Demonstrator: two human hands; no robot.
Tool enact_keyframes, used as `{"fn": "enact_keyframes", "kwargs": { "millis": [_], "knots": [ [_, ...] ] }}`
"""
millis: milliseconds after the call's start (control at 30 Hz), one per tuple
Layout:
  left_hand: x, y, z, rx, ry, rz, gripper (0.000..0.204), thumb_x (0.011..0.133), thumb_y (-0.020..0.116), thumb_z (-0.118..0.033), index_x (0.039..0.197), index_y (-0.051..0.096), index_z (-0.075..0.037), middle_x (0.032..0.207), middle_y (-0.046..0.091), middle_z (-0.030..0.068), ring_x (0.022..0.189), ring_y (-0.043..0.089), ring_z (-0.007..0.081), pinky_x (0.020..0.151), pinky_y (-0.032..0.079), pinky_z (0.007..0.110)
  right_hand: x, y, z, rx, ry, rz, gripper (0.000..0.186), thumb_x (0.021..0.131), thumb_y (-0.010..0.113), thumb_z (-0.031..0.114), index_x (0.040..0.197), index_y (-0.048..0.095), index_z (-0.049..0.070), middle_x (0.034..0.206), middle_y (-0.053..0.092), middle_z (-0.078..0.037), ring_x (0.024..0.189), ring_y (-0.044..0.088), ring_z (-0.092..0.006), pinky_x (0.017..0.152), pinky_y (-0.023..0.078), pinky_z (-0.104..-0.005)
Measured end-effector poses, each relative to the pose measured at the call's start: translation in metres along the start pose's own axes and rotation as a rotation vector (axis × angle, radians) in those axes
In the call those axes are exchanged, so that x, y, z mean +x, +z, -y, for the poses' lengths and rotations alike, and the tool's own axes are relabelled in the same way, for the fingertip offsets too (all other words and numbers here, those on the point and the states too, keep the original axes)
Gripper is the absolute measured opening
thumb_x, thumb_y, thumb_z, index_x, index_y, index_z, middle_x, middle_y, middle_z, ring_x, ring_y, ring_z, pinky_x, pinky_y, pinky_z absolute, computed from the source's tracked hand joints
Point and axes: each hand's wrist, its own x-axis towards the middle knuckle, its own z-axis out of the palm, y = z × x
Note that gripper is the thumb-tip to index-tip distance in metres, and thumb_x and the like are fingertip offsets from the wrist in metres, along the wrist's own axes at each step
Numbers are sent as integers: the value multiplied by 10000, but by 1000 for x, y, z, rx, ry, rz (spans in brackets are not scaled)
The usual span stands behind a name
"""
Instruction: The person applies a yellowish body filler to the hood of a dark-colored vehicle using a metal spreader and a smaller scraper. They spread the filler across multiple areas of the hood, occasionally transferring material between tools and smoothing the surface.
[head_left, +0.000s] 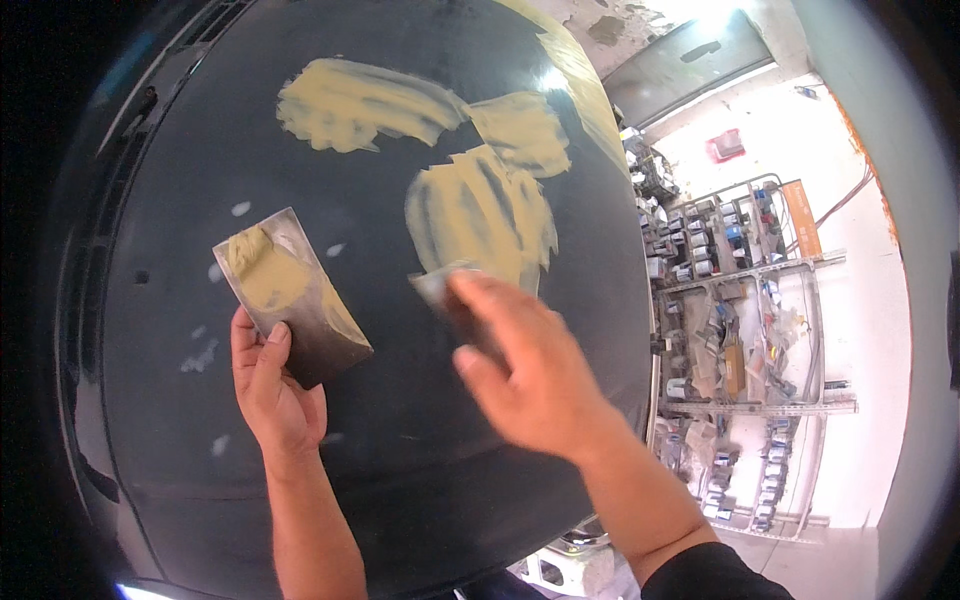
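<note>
Spread below me is a dark car panel point(330, 400). Several yellowish filler patches point(480, 210) lie streaked across its far half. My left hand point(275, 390) grips a flat metal plate point(315, 315) between thumb and fingers, tilted above the panel. A lump of yellow filler point(270, 270) sits on the plate's far end. In my right hand point(530, 365) is a small filler spreader point(440, 285), its edge at the near end of the closest patch. That hand is blurred by motion, and its palm hides part of the spreader; I cannot tell whether the edge touches the panel.
Metal shelves point(740, 265) with several cans and bottles line the white wall at the right. Pale sanded spots point(200, 355) mark the panel's left side. Yellowish masking point(585, 85) runs along its far right edge. Some light-coloured parts point(570, 570) lie beyond the near edge.
</note>
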Motion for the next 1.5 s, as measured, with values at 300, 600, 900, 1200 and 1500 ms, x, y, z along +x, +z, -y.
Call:
{"fn": "enact_keyframes", "kwargs": {
  "millis": [300, 600, 900, 1200, 1500],
  "knots": [
    [3, -5, -1, -296, -93, 206, 405, 891, 505, -30, 1285, 418, 9, 1191, 574, 126, 1088, 574, 206, 978, 437, 354, 4, 59, 5, 304, -307, 41, 534, 782, 665, 68, 1295, 515, 61, 1340, 525, -74, 1268, 469, -265, 945, 381, -420],
    [2, -3, -6, -300, -90, 147, 428, 882, 546, -50, 1290, 423, -10, 1183, 579, 104, 1090, 568, 198, 976, 437, 350, 73, 8, -108, -246, 370, -53, 501, 830, 586, 99, 1316, 472, 51, 1260, 564, -185, 1176, 527, -353, 995, 411, -397],
    [3, 0, -4, -311, -101, 111, 427, 881, 535, -54, 1291, 424, -12, 1188, 576, 108, 1084, 575, 204, 966, 450, 364, 172, -9, -159, -154, 758, 96, 571, 820, 490, 75, 1383, 403, 45, 1339, 510, -184, 1239, 492, -308, 980, 411, -373],
    [2, -1, -5, -296, -104, 105, 417, 880, 516, -41, 1286, 429, -9, 1189, 577, 99, 1101, 558, 195, 987, 412, 350, 139, 41, -51, -267, 531, 278, 568, 791, 496, 51, 1355, 427, 39, 1183, 604, -200, 1123, 555, -360, 930, 443, -418],
    [2, 0, -4, -252, -91, 112, 428, 883, 525, -48, 1298, 424, -11, 1204, 571, 87, 1106, 547, 183, 1000, 388, 336, 45, 25, -21, -283, 233, 367, 513, 826, 508, 99, 1327, 419, 31, 1157, 589, -209, 1105, 554, -372, 876, 440, -527]
  ]
}}
